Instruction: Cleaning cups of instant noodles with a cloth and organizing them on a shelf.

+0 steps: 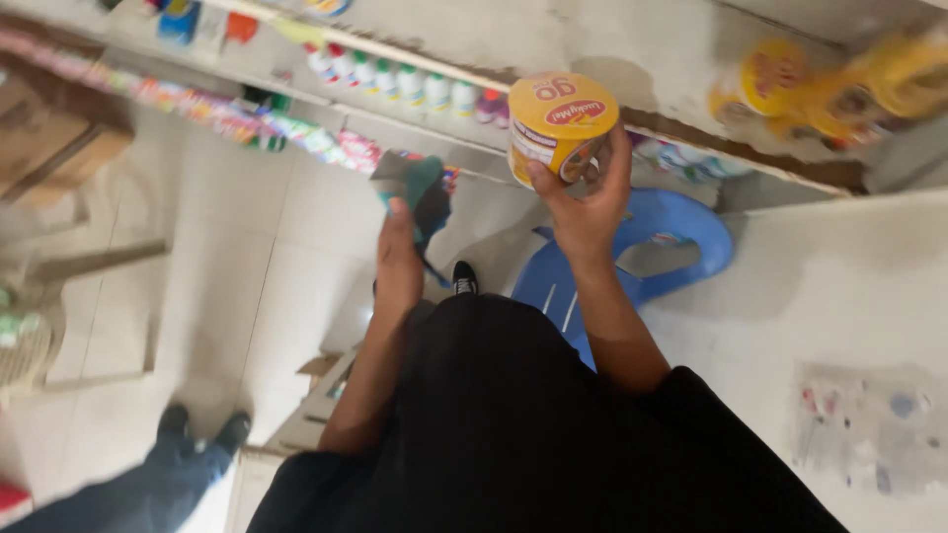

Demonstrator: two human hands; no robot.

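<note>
Right hand (590, 212) grips a round yellow cup package (560, 128), lid tilted toward us, axis leaning to eleven o'clock. Left hand (399, 259) clutches a teal cloth (420, 190) at nine o'clock of it. White bottles (395, 77) line the shelf (632, 59) at ten o'clock.

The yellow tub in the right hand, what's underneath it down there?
Below the yellow tub, gripped by the right hand, stands a blue plastic chair on the pale tiled floor. The hand, forearm and dark clothing cover much of the chair's seat.
</note>
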